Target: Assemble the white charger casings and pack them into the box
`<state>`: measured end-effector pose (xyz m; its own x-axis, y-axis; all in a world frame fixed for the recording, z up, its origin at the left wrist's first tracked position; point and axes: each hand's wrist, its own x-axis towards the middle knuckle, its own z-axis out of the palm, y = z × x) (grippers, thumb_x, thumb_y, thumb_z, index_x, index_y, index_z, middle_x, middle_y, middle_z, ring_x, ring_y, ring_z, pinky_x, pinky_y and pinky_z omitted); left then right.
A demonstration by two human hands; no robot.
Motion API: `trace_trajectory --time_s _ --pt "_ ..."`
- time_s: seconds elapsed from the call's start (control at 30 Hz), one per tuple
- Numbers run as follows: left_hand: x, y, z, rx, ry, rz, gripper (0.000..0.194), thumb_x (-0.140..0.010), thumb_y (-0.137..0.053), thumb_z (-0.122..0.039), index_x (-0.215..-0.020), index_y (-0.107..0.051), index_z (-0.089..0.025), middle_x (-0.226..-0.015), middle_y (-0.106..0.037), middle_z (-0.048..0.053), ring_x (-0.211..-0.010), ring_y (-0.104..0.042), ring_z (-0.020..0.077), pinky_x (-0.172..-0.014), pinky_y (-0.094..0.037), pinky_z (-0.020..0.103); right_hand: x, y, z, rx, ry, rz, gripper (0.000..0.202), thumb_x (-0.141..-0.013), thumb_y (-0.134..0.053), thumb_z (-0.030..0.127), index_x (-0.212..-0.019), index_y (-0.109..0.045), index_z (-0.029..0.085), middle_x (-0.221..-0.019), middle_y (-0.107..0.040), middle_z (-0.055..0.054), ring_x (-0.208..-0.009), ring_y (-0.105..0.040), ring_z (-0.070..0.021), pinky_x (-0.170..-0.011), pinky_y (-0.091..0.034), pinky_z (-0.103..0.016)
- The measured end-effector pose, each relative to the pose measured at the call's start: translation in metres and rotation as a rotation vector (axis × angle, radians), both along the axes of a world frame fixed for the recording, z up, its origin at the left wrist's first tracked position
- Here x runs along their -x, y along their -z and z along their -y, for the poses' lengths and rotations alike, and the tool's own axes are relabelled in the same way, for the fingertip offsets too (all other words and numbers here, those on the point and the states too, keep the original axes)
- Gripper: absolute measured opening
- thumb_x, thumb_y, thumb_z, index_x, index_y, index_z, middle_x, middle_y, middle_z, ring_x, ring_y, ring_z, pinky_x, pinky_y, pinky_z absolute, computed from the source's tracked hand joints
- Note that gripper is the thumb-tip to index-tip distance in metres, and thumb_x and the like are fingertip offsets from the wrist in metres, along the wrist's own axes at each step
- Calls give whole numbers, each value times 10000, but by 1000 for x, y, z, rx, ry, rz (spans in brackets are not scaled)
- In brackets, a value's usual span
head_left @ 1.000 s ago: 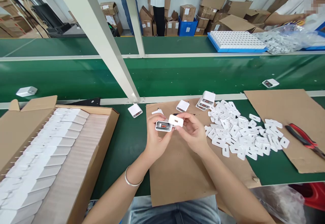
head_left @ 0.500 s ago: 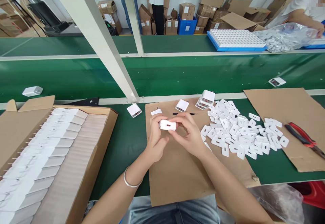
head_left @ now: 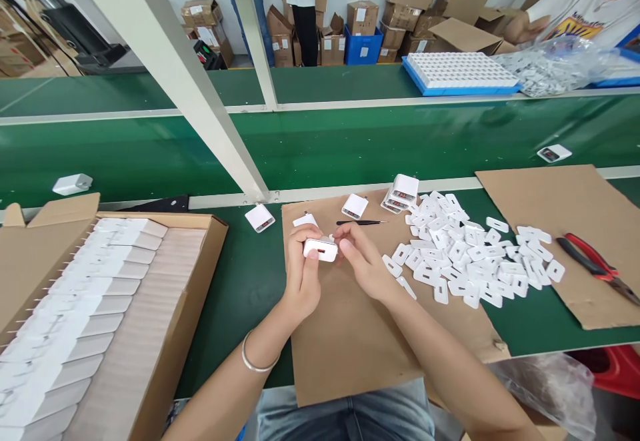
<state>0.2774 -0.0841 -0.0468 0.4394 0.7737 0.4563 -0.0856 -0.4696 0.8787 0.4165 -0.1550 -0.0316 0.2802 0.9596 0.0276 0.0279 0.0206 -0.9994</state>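
- Left hand (head_left: 300, 284) is the one doing the gripping: it's clamped on a small white housing (head_left: 321, 250), fingers wrapped over the far side and left end, thumb up against the near face.
- That housing is held up over the brown cardboard sheet (head_left: 355, 354), slotted face tipped toward the person, pretty much dead center.
- Right hand (head_left: 369, 271) comes in from the other side, fingers curled and back of the hand mostly up, with the fingertips right by the housing's right end. Can't tell if they're touching it or pinching anything, tbh.
- Arms make an upside-down V: left forearm slants up from the bottom left, right one from the bottom right. Left wrist has a silver bangle (head_left: 257, 361).
- Just past the hands there's a thin black tool (head_left: 359, 222) on the cardboard, plus another white housing (head_left: 355, 206) behind it.
- Big loose pile of slotted white plates (head_left: 465, 254) sits to the right of the right hand, with red-and-black pliers (head_left: 595, 258) farther over.
- Long open carton (head_left: 175, 334) full of white pieces is over by the left forearm.
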Motion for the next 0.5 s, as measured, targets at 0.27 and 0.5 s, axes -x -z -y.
trace_trajectory --time_s 0.27,0.5 --pt "1 -1 -1 -64 122 -67 236 -1056 -388 -350 -1246 -482 -248 -1258 -505 111 -1214 -494 237 -1052 -410 445 3 4 -3 25 15 46 361 -941 -577 520 -782 -508 203 -717 -423 31 -664 -382 -133 -612 -300 -290" --pt "12 -9 -26 49 325 -221 432 -1025 -437 -493 -1376 -458 -241 -1180 -572 101 -1008 -568 226 -854 -479 370 -12 -1 -1 -24 74 256 286 -862 -670 397 -752 -485 209 -681 -438 40 -628 -379 -123 -584 -293 -276"
